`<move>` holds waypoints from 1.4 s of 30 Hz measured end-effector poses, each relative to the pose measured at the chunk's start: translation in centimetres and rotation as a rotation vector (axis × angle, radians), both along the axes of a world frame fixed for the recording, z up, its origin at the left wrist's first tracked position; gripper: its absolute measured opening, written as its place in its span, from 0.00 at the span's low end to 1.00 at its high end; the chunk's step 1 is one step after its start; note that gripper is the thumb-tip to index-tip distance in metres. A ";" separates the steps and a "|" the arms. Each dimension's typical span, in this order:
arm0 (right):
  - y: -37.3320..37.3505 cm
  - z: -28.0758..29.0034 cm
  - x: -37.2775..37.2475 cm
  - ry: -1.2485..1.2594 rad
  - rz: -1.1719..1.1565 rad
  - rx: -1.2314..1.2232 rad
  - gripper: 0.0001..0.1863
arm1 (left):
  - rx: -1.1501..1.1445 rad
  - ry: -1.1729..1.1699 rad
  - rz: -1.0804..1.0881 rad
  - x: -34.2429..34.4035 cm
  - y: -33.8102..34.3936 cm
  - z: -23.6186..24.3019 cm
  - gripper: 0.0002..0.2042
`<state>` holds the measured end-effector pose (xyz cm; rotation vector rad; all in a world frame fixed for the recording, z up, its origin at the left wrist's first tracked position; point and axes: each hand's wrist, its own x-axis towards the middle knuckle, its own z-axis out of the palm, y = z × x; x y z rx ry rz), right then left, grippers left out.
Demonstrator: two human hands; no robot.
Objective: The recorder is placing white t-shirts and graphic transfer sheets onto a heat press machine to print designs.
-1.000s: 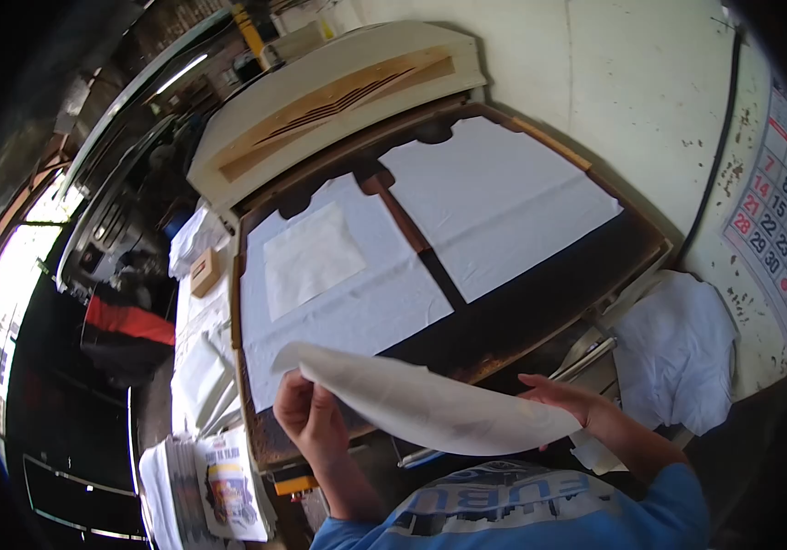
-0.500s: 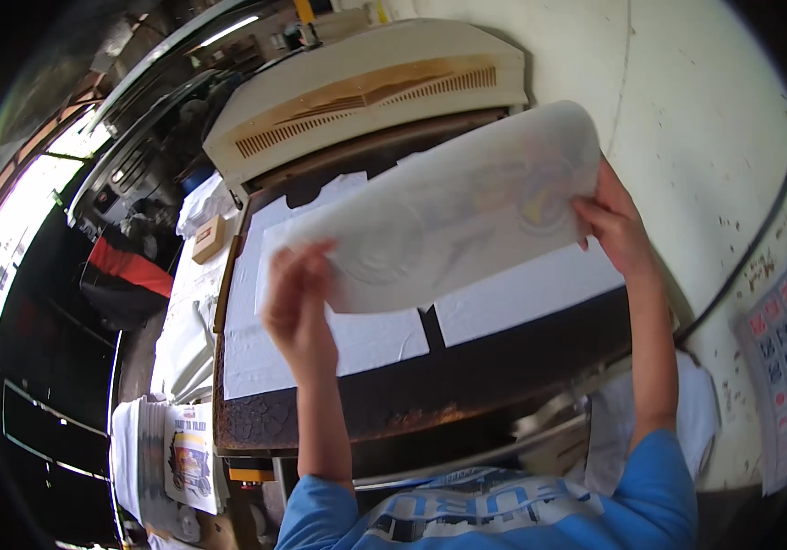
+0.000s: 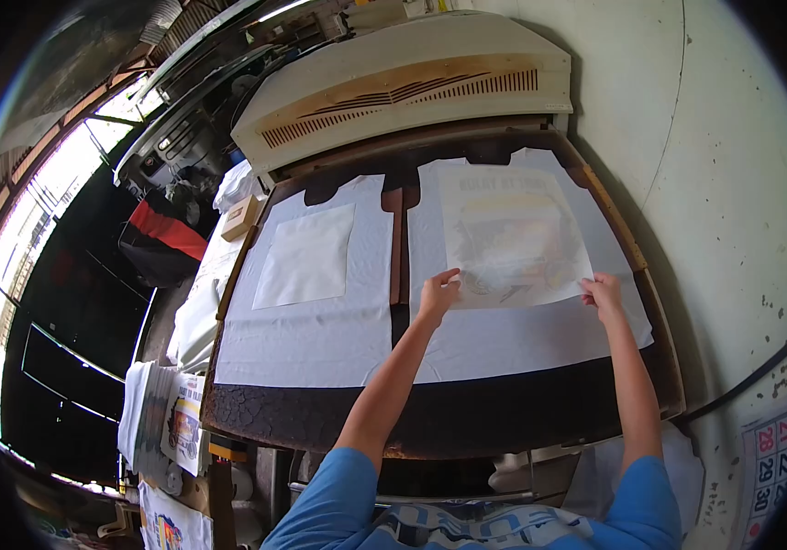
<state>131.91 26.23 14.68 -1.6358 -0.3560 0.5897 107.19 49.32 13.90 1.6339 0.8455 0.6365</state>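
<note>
A thin translucent print sheet (image 3: 515, 234) with a faint picture showing through lies over the right white shirt (image 3: 426, 344). Its near left corner is pinched by my left hand (image 3: 439, 295), its near right corner by my right hand (image 3: 603, 295). On the left, another white shirt (image 3: 306, 339) is spread out with a plain white sheet (image 3: 306, 257) on its chest. Both shirts lie side by side on a dark, worn press bed (image 3: 494, 408).
A cream hood (image 3: 403, 82) with vent slots stands behind the bed. To the left are a small cardboard box (image 3: 241, 218), a pile of folded shirts (image 3: 148, 408) and a printed shirt (image 3: 184, 422). A wall (image 3: 632, 110) and a calendar (image 3: 779, 458) are at the right.
The print sheet, held curled in the air before, has come down flat onto the right shirt. Both hands have lowered with it, and the left has moved right. The plain sheet now shows fully.
</note>
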 end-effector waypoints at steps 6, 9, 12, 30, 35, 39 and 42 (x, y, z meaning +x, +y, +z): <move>3.7 -1.9 3.3 -0.233 -0.081 -0.101 0.06 | -0.034 0.201 0.046 2.6 1.3 -2.7 0.19; 5.7 -1.6 4.0 -0.310 -0.118 -0.091 0.06 | -0.031 0.163 0.087 2.9 2.5 -3.4 0.18; 6.3 -2.2 5.7 -0.341 -0.127 -0.098 0.06 | 0.062 0.138 0.109 4.5 2.4 -3.1 0.16; 7.0 -3.1 6.9 -0.680 -0.146 -0.407 0.13 | 0.269 0.239 0.158 5.9 3.5 -2.1 0.10; 7.1 -3.7 7.5 -0.822 -0.191 -0.457 0.13 | 0.298 0.259 0.151 6.4 3.5 -2.2 0.09; 7.3 -1.1 4.4 -0.973 -0.249 -0.605 0.09 | 0.481 0.313 0.180 4.8 3.5 -2.3 0.10; 5.5 -1.4 5.0 -1.011 -0.151 -0.614 0.08 | 0.698 0.371 0.114 4.9 1.1 -2.4 0.11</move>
